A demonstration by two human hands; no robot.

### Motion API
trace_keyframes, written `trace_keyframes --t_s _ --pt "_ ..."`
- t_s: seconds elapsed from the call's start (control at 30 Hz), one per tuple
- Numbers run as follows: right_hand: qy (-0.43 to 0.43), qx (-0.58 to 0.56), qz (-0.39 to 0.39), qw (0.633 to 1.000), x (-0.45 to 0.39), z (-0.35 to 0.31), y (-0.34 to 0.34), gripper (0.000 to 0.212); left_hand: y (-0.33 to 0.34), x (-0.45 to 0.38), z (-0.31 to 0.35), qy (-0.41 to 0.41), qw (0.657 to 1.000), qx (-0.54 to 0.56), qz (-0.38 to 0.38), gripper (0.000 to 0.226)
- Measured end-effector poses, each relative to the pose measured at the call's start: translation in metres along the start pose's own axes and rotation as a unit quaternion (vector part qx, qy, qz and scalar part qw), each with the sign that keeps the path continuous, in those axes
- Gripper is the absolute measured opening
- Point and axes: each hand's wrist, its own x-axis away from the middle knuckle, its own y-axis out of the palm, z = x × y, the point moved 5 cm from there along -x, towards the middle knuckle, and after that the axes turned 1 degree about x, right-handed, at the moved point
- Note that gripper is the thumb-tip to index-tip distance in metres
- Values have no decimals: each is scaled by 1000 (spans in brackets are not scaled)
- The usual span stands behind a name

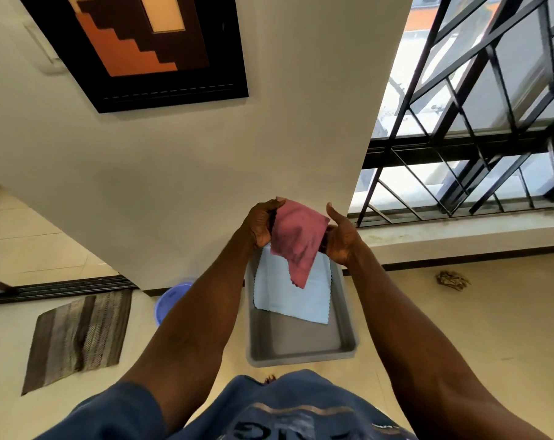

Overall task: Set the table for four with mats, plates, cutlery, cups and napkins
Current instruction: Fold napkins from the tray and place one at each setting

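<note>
Far to the left of the left hand, a striped grey and brown mat (78, 338) lies on the pale floor (460, 312), and a blue plastic basin (171, 300) peeks out just beside the left forearm. Above, on the cream wall, hangs a dark-framed picture (136, 49) in orange and brown blocks. The left hand (261, 223) is raised in front of the person, fingers curled, pinching the left edge of a pink napkin (298, 239). The right hand (341, 236) grips the opposite edge, thumb pointing up. The napkin hangs between both hands, one corner drooping down. Directly below the hands, a grey tray (301, 341) sits on the floor with a light blue napkin (293, 296) lying in its far end. To the right of the right hand, a window with black metal bars (460, 122) lets in daylight.
</note>
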Motion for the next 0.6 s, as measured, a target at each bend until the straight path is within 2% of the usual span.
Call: trace_keyframes --t_s 0.17,0.2,0.3,0.47,0.6 --pt "-94 69 55 992 -1 -12 4 25 -27 -4 -2 -31 996 -41 74 17" --pt "-105 79 70 989 -2 -14 2 24 -31 -5 -2 -28 995 -47 82 17" --pt "-107 92 89 986 -3 -18 2 42 -41 -6 -2 -6 993 -68 96 8" --pt "-121 125 78 982 -1 -20 3 43 -49 -7 -7 -9 987 -95 130 2" --pt "-128 101 60 985 0 -21 -3 46 -52 -10 -10 1 986 -91 143 21"
